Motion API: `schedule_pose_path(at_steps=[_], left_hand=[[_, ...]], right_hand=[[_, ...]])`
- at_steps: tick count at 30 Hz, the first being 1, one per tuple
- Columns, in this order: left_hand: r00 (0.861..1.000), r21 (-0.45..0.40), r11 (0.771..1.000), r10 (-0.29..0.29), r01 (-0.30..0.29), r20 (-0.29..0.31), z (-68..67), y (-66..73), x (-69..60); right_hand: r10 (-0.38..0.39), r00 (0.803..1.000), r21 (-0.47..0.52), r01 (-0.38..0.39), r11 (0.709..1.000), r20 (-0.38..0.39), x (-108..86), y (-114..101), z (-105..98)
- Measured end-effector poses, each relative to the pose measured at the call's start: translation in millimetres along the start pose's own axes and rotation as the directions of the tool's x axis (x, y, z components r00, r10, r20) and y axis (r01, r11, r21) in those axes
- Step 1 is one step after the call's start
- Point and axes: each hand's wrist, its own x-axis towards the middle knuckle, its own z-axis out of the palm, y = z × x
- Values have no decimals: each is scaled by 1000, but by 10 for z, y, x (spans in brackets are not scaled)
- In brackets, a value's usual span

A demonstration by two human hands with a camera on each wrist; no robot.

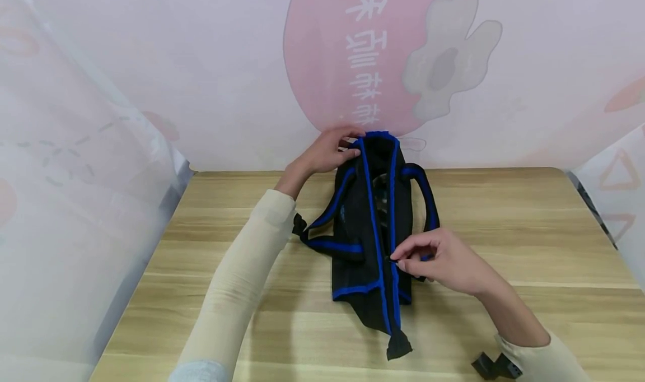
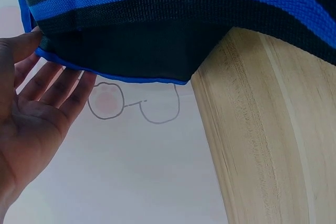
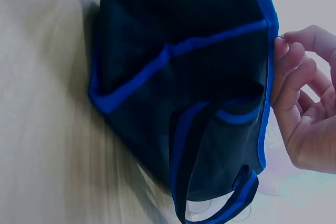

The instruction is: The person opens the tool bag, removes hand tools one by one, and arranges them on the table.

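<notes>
A black fabric bag (image 1: 351, 219) with blue trim stands on the table, its zipped top partly open along the middle. My left hand (image 1: 330, 149) grips the bag's far end, thumb on one side and fingertips on the other; the left wrist view shows the fingers against the blue edge. At the near part of the opening, my right hand (image 1: 445, 261) pinches the small zipper pull (image 1: 392, 259) between thumb and forefinger. Inside the gap a shiny, partly hidden item (image 1: 381, 194) shows; its kind I cannot tell. Handle straps (image 3: 184, 150) hang at both sides.
The bag rests on a wood-grain table (image 1: 504, 219). A pale printed sheet (image 1: 227, 79) rises directly behind the table's far edge, with more sheeting at both sides. A short black end tab (image 1: 399, 345) sticks out from the bag's near end.
</notes>
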Motion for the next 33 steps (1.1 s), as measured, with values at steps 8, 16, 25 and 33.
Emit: schedule_pose_path(at_steps=[8,16,25,33], left_hand=[[1000,14,1000,0,0,-2,-20,1,-12],[1000,15,1000,-2,2,-8,-7,-16,-18],[1000,15,1000,-5,5,-18,-3,-37,-41],[996,51,999,-2,6,-88,79,59,-217]], right_hand=[[3,999,-15,-2,1000,43,-147,-32,78],[-7,995,24,5,1000,96,-276,-70,158],[-21,993,28,18,999,119,-334,-41,196],[-50,996,-4,51,999,79,-289,-5,37]])
